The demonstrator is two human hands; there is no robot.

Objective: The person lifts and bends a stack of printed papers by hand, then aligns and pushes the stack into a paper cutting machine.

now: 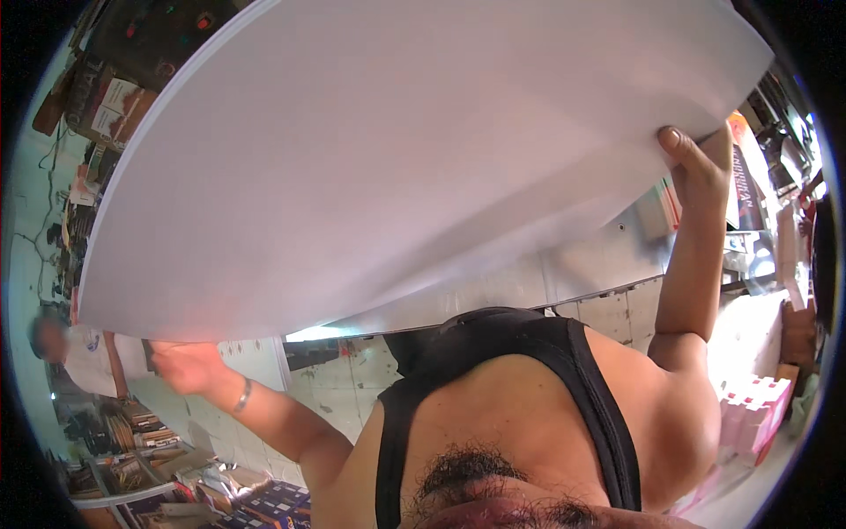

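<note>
While the large white paper sheet (423, 150) fills the upper view, its left edge sweeps in a long curve past crowded shelves and a dark machine with red buttons (167, 40), and that edge shows more than one layer. Its lower edge slants up to the right, leaving a wedge of bare metal worktop (582, 256) in sight between paper and table front. Below the worktop's front edge, pale floor tiles (352, 379) open out. To the right, room narrows: printed packages (749, 181) stand just past the forearm, with a pink-and-white stack (753, 410) lower down. At the left, a person in a white shirt (88, 361) appears beyond the sheet's lower corner.

The hands are wide apart. The right hand (699, 167), raised on a bent elbow, clamps the sheet's right side, thumb (677, 141) flat on the near face, other fingers hidden. The left hand (187, 366), lower and reaching outward, a metal bracelet (243, 395) at its wrist, meets the lower-left edge; glare hides how firmly it grips.
</note>
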